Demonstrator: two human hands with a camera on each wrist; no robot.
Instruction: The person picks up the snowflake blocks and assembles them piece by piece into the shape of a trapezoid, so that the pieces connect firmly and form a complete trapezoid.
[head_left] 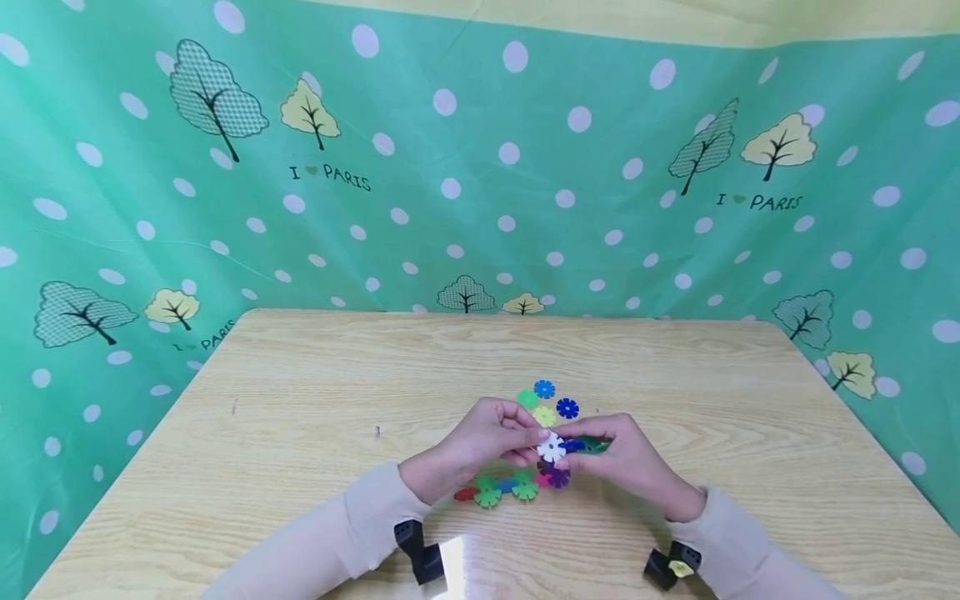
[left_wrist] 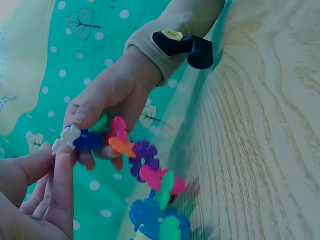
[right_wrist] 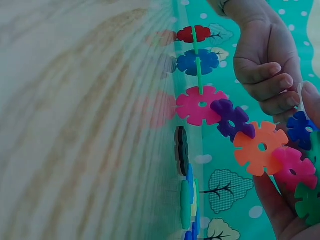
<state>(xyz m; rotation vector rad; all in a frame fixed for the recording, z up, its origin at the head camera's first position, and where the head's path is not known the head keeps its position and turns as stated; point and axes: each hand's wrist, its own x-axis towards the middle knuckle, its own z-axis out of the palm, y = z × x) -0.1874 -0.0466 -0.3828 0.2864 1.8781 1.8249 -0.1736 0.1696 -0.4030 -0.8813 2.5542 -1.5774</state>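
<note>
My left hand [head_left: 491, 433] pinches a white notched snowflake disc [head_left: 552, 447] between thumb and fingers. Right beside it, the fingers of my right hand [head_left: 630, 458] grip one end of a chain of interlocked snowflake discs, around the dark blue disc [right_wrist: 301, 129] and green disc [right_wrist: 307, 202]. The white disc meets the dark blue one edge to edge. From there the chain runs through an orange disc [right_wrist: 262, 148], a purple disc [right_wrist: 232, 120] and a pink disc [right_wrist: 201, 105]. Its far end, with a red disc [head_left: 466, 494], trails low over the wooden table below my left hand.
Loose discs lie on the wooden table [head_left: 315, 400] just beyond my hands: a light blue disc [head_left: 544, 389], a light green disc [head_left: 527, 399], a yellow disc [head_left: 543, 416] and a dark blue one. A green dotted cloth [head_left: 480, 167] hangs behind the table.
</note>
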